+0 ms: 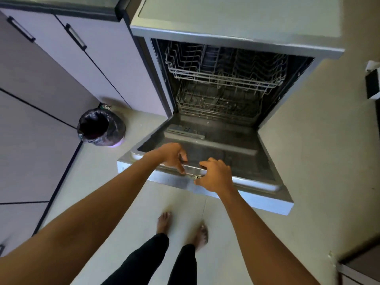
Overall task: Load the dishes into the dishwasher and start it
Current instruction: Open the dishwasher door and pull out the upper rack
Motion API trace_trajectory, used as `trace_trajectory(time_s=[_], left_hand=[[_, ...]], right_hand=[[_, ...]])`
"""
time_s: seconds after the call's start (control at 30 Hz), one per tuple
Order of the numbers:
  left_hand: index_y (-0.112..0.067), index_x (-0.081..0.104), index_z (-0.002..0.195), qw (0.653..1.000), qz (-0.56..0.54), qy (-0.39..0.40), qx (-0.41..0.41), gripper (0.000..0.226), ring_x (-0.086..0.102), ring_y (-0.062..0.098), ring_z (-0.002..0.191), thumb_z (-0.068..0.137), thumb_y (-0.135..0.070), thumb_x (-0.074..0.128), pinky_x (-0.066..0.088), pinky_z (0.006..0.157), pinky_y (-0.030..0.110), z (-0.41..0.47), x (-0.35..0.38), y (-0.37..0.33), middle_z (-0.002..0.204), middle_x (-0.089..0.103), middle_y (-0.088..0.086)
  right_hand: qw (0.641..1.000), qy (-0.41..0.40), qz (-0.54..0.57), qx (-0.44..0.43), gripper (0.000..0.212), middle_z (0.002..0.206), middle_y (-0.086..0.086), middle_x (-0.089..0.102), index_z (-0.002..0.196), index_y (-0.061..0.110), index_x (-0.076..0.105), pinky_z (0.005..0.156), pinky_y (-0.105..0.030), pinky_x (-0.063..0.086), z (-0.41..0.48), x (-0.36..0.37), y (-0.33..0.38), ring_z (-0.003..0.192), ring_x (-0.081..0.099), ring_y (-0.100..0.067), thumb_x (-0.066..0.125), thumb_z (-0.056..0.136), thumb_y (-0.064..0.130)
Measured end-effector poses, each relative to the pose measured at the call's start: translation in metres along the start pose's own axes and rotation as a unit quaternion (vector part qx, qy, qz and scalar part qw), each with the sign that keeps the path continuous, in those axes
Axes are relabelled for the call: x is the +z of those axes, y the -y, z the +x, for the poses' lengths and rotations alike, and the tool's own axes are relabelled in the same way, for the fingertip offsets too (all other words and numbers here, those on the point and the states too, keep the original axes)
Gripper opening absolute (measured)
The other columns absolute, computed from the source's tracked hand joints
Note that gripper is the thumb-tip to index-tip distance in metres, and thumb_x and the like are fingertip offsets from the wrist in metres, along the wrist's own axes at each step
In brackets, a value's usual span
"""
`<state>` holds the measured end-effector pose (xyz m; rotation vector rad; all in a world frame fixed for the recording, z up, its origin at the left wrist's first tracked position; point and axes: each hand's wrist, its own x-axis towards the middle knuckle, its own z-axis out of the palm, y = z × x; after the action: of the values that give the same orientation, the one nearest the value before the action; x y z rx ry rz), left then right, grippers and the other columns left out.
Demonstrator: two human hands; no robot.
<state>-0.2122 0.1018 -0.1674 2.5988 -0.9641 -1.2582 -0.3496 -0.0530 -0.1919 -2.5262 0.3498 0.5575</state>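
A steel dishwasher [236, 40] stands open in front of me, its door [236, 153] folded down flat. Both wire racks, the upper rack [226, 68] and the lower rack [216, 105], sit pushed inside and I see no dishes in them. My left hand [172, 156] grips the door's top edge with fingers curled over it. Just to its right, my right hand [216, 174] holds the same edge beside the latch.
A small bin [100, 127] lined with a dark bag stands on the floor left of the door. Pale cabinets [61, 68] with black handles fill the left side. My bare feet are on the tiled floor [318, 161] below the door.
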Motion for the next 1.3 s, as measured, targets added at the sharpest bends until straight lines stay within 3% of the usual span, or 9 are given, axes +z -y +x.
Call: trace_trajectory(time_s=[0.13,0.23,0.37,0.57,0.73,0.93,1.1,1.2,1.3], left_hand=[[-0.025,0.077,0.101,0.999,0.020,0.035,-0.019,0.023,0.063,0.013,0.089,0.078,-0.030,0.078,0.043,0.081,0.023,0.008,0.045,0.013,0.097,0.071,-0.009],[-0.023,0.078,0.104,0.996,0.050,0.076,-0.019,0.021,0.065,0.021,0.101,0.086,-0.028,0.070,0.049,0.087,0.028,0.016,0.081,0.019,0.108,0.073,-0.004],[-0.024,0.075,0.109,0.995,0.059,0.078,-0.029,0.023,0.064,0.023,0.108,0.087,-0.024,0.065,0.050,0.093,0.031,0.027,0.131,0.026,0.115,0.071,-0.002],[-0.024,0.077,0.101,0.997,0.013,0.063,-0.050,0.020,0.065,0.017,0.106,0.083,-0.018,0.072,0.046,0.088,0.023,0.054,0.211,0.056,0.109,0.073,-0.004],[-0.020,0.074,0.105,0.998,-0.001,0.018,-0.060,0.020,0.062,0.024,0.107,0.089,-0.017,0.064,0.048,0.090,0.031,0.077,0.301,0.083,0.113,0.068,0.004],[-0.016,0.066,0.118,0.996,-0.028,-0.030,-0.078,0.027,0.054,0.028,0.107,0.092,-0.013,0.058,0.045,0.091,0.035,0.099,0.383,0.106,0.116,0.057,0.008],[-0.017,0.059,0.133,0.995,-0.037,0.058,-0.073,0.044,0.055,0.025,0.115,0.089,-0.015,0.065,0.044,0.095,0.031,0.122,0.401,0.119,0.126,0.055,0.005],[-0.021,0.057,0.136,0.995,-0.006,0.089,-0.050,0.047,0.056,0.023,0.115,0.089,-0.018,0.064,0.045,0.094,0.030,0.131,0.398,0.128,0.128,0.055,0.002],[-0.022,0.058,0.135,0.990,-0.017,0.131,-0.042,0.043,0.051,0.021,0.125,0.092,-0.020,0.061,0.040,0.101,0.030,0.135,0.388,0.138,0.133,0.056,0.001]], right_hand=[[1.000,0.019,0.006,0.007,0.037,0.105,-0.003,0.062,0.099,0.024,0.068,0.085,-0.036,0.047,-0.014,0.045,-0.007,0.105,0.059,-0.030,0.071,0.076,0.052],[0.998,0.064,0.018,0.025,0.029,0.103,-0.004,0.061,0.085,0.022,0.062,0.084,-0.035,0.046,-0.018,0.080,-0.012,0.103,0.058,-0.030,0.068,0.079,0.050],[0.991,0.126,0.017,0.051,0.032,0.111,-0.006,0.061,0.097,0.015,0.070,0.090,-0.033,0.047,-0.013,0.123,-0.019,0.108,0.060,-0.031,0.066,0.080,0.042],[0.987,0.147,0.008,0.065,0.030,0.118,-0.010,0.060,0.109,0.010,0.070,0.091,-0.034,0.047,0.000,0.208,-0.045,0.111,0.059,-0.034,0.062,0.083,0.024],[0.984,0.169,-0.006,0.063,0.038,0.127,-0.009,0.053,0.117,0.015,0.067,0.098,-0.038,0.044,0.011,0.290,-0.073,0.116,0.053,-0.034,0.061,0.084,0.032],[0.978,0.184,-0.022,0.091,0.069,0.148,-0.009,0.033,0.147,0.014,0.039,0.110,-0.040,0.035,0.013,0.365,-0.090,0.131,0.038,-0.035,0.064,0.087,0.034],[0.965,0.230,0.007,0.126,0.089,0.166,-0.011,0.003,0.158,0.009,0.008,0.121,-0.046,0.018,0.022,0.405,-0.098,0.152,0.004,-0.037,0.063,0.093,0.036],[0.957,0.252,0.019,0.145,0.097,0.166,-0.008,-0.017,0.158,0.011,-0.005,0.121,-0.051,0.013,0.027,0.413,-0.094,0.152,-0.013,-0.037,0.062,0.095,0.040],[0.947,0.276,0.029,0.161,0.100,0.163,-0.008,-0.027,0.157,0.009,-0.010,0.120,-0.053,0.014,0.032,0.413,-0.087,0.150,-0.019,-0.039,0.061,0.095,0.041]])
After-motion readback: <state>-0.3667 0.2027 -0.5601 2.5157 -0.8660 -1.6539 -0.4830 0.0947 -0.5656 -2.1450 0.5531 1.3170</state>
